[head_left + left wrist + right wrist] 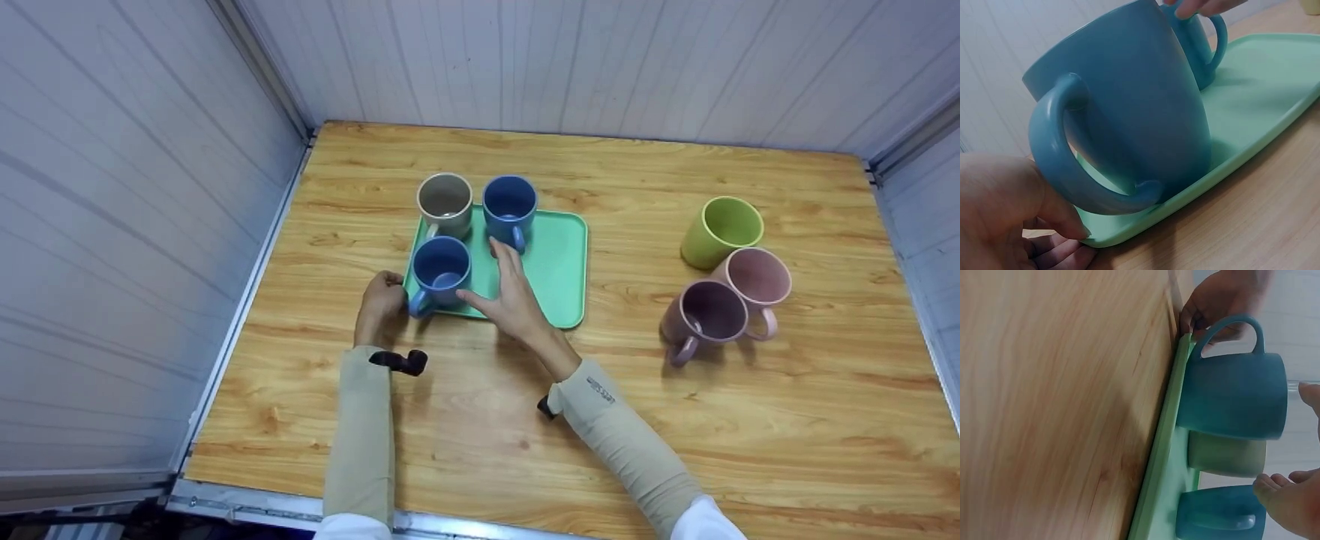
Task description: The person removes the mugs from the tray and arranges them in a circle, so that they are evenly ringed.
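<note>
My left hand [382, 298] pinches the near left corner of a green tray [562, 262], thumb on the rim and fingers curled beneath in the left wrist view. Just beside it on that corner stands an upright blue mug [1129, 95], its handle toward the left hand. Behind are a grey-beige mug [445, 201] at the far left corner and a second blue mug [510, 204] to its right. My right hand [516, 304] hovers over the tray with thumb and fingers spread, holding nothing. Its thumb is close to the front blue mug, its fingertips near the rear blue mug's handle.
To the right on the wooden table [480, 420] stand a lime-green mug [701, 241], a pink mug [757, 279] and a purple mug [686, 322], grouped closely. Pale panels [525, 67] enclose the table at the back and both sides.
</note>
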A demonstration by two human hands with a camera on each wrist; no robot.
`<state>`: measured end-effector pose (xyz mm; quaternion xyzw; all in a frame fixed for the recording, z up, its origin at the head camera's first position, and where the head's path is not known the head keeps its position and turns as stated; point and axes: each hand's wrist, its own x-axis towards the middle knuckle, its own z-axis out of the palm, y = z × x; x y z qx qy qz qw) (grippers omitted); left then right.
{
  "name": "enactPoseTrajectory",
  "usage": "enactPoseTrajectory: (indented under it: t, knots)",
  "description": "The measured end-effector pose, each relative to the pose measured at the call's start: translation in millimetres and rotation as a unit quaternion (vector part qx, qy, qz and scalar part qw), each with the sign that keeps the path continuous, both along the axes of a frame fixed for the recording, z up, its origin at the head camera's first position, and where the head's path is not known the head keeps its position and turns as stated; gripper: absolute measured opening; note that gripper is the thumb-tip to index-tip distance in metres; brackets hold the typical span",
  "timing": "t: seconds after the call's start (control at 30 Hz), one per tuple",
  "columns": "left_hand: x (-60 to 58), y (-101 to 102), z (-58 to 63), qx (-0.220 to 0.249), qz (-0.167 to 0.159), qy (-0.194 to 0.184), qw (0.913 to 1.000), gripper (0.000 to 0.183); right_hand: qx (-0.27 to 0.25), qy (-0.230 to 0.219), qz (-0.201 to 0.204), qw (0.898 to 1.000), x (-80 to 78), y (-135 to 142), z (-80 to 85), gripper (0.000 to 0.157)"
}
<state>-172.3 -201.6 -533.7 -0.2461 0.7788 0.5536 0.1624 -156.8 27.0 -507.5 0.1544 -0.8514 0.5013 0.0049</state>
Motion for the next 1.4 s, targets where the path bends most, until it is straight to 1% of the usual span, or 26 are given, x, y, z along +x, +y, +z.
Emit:
enactPoseTrajectory:
  t: [0.17,0.33,0.4,0.53,0.7,0.83,1.0,1.1,1.17,1.27,1.33,1.4]
  knots:
    - [1.2,-0.5,0.5,0.002,0.002,-0.011,0.9999,0.035,0.006,-0.003,0.019,1.000,-3.7,-9.2,-2.3,0.096]
    - [1.0,0.1,-0.6,0.001,0.008,0.000,1.0000,0.035,0.019,-0.013,0.033,0.999,-7.9,-17.0,-4.1,0.096]
    - [0.7,0.8,-1.1,0.013,0.017,-0.002,0.9998,0.034,0.023,-0.009,0.038,0.999,-9.7,-19.8,-5.0,0.095]
    - [-0.3,1.1,-1.6,0.015,0.021,-0.007,0.9996,0.032,0.025,-0.002,0.050,0.998,-12.6,-24.9,-6.1,0.095]
    - [-0.7,1.4,-0.7,0.013,0.017,-0.013,0.9997,0.033,0.020,0.002,0.060,0.998,-14.7,-29.2,-7.2,0.095]
    - [-1.1,1.2,-1.2,0.006,0.013,-0.006,0.9999,0.033,0.023,-0.013,0.060,0.998,-16.1,-31.4,-7.7,0.098]
    - [-0.7,0.8,-1.9,0.023,0.019,-0.001,0.9995,0.033,0.031,-0.038,0.060,0.997,-16.7,-34.3,-7.5,0.104]
    - [-0.6,-0.2,-1.9,0.017,0.012,0.002,0.9998,0.036,0.030,-0.031,0.053,0.998,-16.5,-35.7,-8.2,0.103]
    - [-0.4,-1.2,-1.8,-0.009,-0.002,0.007,0.9999,0.038,0.030,-0.023,0.046,0.998,-15.8,-36.2,-8.7,0.101]
    - [0.0,-1.7,-1.4,-0.027,-0.012,0.006,0.9996,0.040,0.025,-0.018,0.036,0.999,-14.7,-35.8,-9.4,0.100]
    - [0.1,-1.4,-1.3,-0.028,-0.012,0.006,0.9995,0.039,0.020,-0.019,0.028,0.999,-14.0,-34.5,-9.8,0.101]
    - [0.1,-1.3,-0.7,-0.016,-0.006,0.003,0.9998,0.039,0.011,-0.018,0.023,1.000,-13.5,-32.5,-9.6,0.101]
